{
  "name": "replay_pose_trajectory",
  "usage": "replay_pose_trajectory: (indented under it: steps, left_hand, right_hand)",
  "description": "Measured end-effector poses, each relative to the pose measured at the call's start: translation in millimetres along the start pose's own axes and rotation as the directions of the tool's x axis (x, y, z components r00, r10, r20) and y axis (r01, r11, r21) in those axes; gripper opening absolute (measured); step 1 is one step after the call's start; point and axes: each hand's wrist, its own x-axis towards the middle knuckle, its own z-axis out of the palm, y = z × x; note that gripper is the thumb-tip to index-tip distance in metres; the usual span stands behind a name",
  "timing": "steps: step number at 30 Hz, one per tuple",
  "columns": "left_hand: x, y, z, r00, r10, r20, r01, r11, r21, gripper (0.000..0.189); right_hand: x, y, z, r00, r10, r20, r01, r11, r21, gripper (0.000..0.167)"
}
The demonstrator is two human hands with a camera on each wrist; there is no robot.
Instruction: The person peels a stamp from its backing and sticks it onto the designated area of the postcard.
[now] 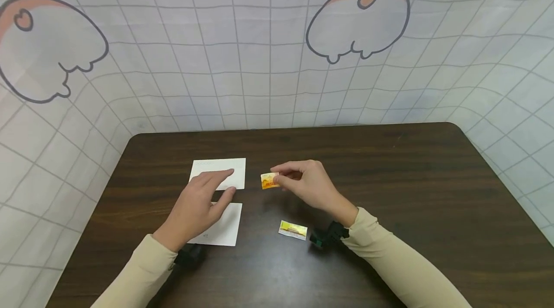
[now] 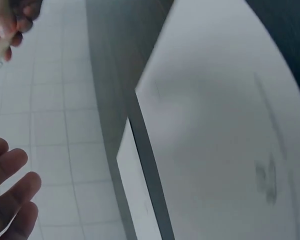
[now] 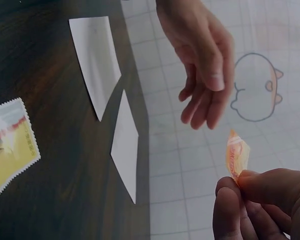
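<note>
Between thumb and fingers, my right hand (image 1: 309, 185) pinches a small orange postage stamp (image 1: 268, 181) by one edge, raised above the table. In the right wrist view that stamp (image 3: 237, 155) stands up from the fingertips, slightly bent. My left hand (image 1: 195, 208) hovers over two white paper rectangles, fingers extended and thumb apart, holding nothing. The farther paper (image 1: 218, 164) and the nearer paper (image 1: 230, 227) lie one behind the other, both partly covered by that hand. A yellow stamp (image 1: 293, 230) with perforated edges lies on the table, nearer than the right hand.
The dark wooden table (image 1: 389, 168) has rounded far corners. A white gridded curtain (image 1: 268, 58) with cartoon animal prints hangs behind and along its sides. Each wrist carries a small black camera, the right one (image 1: 329, 235) close to the yellow stamp.
</note>
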Motion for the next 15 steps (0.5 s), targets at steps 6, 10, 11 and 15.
replay_pose_trajectory:
  steps: [6,10,11,15]
  left_hand:
    - [-0.4,15.3,4.7,0.988,-0.149,0.046,0.155,0.972,-0.177,0.035]
    - [0.5,24.6,10.8,0.963,-0.249,0.103,0.269,0.917,-0.295,0.032]
    - [0.6,26.8,12.3,0.955,-0.272,0.121,0.297,0.901,-0.316,0.032]
    - [1.3,33.9,18.2,0.92,-0.348,0.179,0.391,0.837,-0.382,0.031]
  right_hand:
    - [-2.4,-2.0,2.5,1.0,-0.001,0.008,0.001,1.0,-0.002,0.022]
    - [-4.1,-1.7,3.8,1.0,-0.003,0.021,0.003,1.0,0.001,0.022]
    - [-4.5,-1.6,4.2,1.0,-0.005,0.025,0.005,1.0,0.003,0.022]
    - [-6.8,-2.7,4.9,0.999,-0.008,0.046,0.007,1.0,0.003,0.023]
